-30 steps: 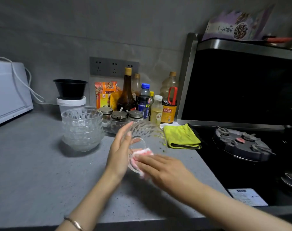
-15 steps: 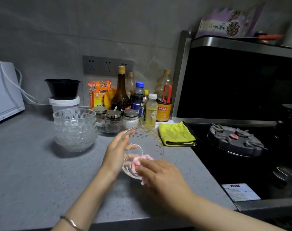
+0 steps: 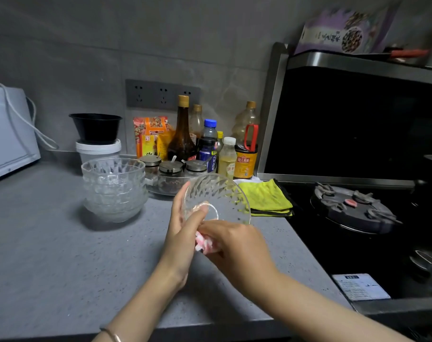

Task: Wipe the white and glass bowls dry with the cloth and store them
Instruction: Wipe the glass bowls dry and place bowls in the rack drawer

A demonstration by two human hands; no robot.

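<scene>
A cut-pattern glass bowl is tilted on its side above the grey counter, mouth turned toward me. My left hand holds it from the left, thumb inside at the base and fingers behind. My right hand grips a pink and white cloth against the bowl's lower edge. A stack of several matching glass bowls stands upright on the counter to the left. No white bowl is in sight.
A folded yellow cloth lies by the stove edge. Sauce bottles and lidded condiment jars crowd the back wall. A black bowl sits on a white tub. A black gas hob is right, a white appliance far left.
The cloth has slid from inside the bowl down to its lower rim with my right hand. The bowl has turned slightly in my left hand.
</scene>
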